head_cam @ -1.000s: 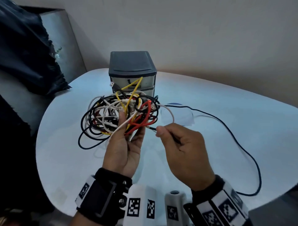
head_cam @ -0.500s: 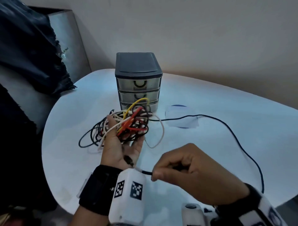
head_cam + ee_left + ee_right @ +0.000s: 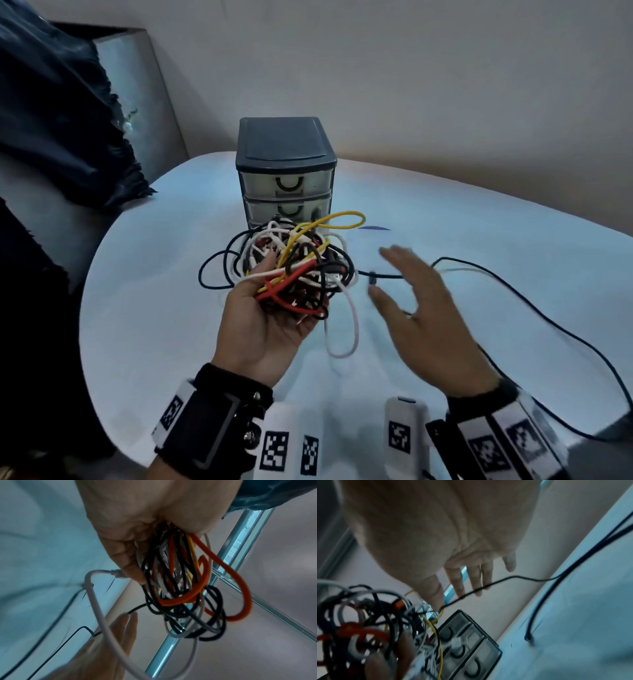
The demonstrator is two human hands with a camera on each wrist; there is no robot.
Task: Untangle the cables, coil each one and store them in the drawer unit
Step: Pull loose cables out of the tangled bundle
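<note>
My left hand (image 3: 267,318) grips a tangled bundle of cables (image 3: 301,263) in black, white, red and yellow, held above the table in front of the drawer unit (image 3: 286,171). The same bundle (image 3: 180,582) hangs from that hand (image 3: 137,534) in the left wrist view. A white loop (image 3: 342,329) dangles from it. My right hand (image 3: 424,315) is blurred, with fingers spread, beside the bundle and holding nothing. A long black cable (image 3: 513,291) trails from the bundle across the table to the right. The unit's three drawers (image 3: 467,646) stand closed.
The round white table (image 3: 154,308) has its near edge close to my wrists. A dark cloth (image 3: 58,120) hangs over a grey panel at the left. A small pale patch with a blue edge (image 3: 376,229) lies on the table right of the unit.
My right hand let go of the black cable end it was pinching and swung forward, open, towards the bundle. My left hand stays on the tangle, raised a little.
</note>
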